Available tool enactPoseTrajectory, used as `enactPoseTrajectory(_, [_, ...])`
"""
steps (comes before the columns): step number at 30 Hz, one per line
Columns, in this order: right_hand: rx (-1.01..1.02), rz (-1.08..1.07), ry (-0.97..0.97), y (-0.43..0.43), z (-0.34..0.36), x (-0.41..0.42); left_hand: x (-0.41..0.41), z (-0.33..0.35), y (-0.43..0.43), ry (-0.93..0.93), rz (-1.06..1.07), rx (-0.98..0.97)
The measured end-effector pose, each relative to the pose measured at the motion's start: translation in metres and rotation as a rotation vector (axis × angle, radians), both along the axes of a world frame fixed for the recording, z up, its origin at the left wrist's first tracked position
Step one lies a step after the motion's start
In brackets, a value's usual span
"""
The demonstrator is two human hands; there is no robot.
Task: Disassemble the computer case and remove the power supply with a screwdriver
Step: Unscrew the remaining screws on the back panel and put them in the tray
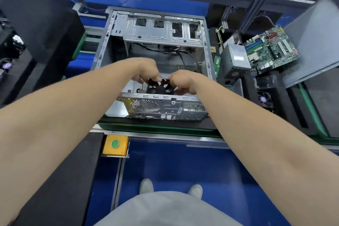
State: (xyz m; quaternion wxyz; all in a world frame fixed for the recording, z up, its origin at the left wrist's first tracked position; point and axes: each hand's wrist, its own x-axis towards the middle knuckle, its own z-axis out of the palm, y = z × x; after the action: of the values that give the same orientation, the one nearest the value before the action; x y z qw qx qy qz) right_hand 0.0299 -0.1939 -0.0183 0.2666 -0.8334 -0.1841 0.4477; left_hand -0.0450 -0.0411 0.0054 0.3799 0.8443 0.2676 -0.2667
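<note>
At left, 1 yellow button box (115,145) w/ a green button sits on the front rail. At centre, 1 open computer case (157,29) lies on the surface (165,124), w/ 2 bare arms reaching in. The left-hand grip (146,71) and right-hand grip (180,80), fingers curled, both clutch 1 black fan (161,86) just inside the case's near wall. At right, 1 power supply (236,57) lies outside the case, beside 1 motherboard (271,49).

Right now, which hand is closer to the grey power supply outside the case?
Right. The right hand, on the fan, is left of the power supply; the left hand farther left.
</note>
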Motion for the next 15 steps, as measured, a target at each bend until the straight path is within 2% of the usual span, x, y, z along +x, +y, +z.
enactPoseTrajectory(2, [0.106,-0.076,0.007,0.000,0.002,-0.002,-0.001,0.005,0.008,-0.090,0.080,-0.057])
enactPoseTrajectory(4, [0.177,-0.118,-0.013,-0.001,0.007,-0.002,-0.001,0.013,0.015,-0.205,0.115,-0.001])
enactPoseTrajectory(6, [0.194,-0.104,-0.080,-0.004,0.011,-0.001,-0.001,0.022,0.020,-0.323,0.138,0.068])
enactPoseTrajectory(11, [0.351,-0.137,-0.228,-0.011,0.020,-0.004,0.005,0.037,0.024,-0.599,0.243,0.020])
enactPoseTrajectory(13, [0.491,-0.255,-0.163,-0.013,0.028,-0.004,0.008,0.044,0.021,-0.718,0.295,0.012])
enactPoseTrajectory(15, [0.656,-0.423,-0.013,-0.015,0.039,-0.004,0.012,0.049,0.016,-0.811,0.323,0.016])
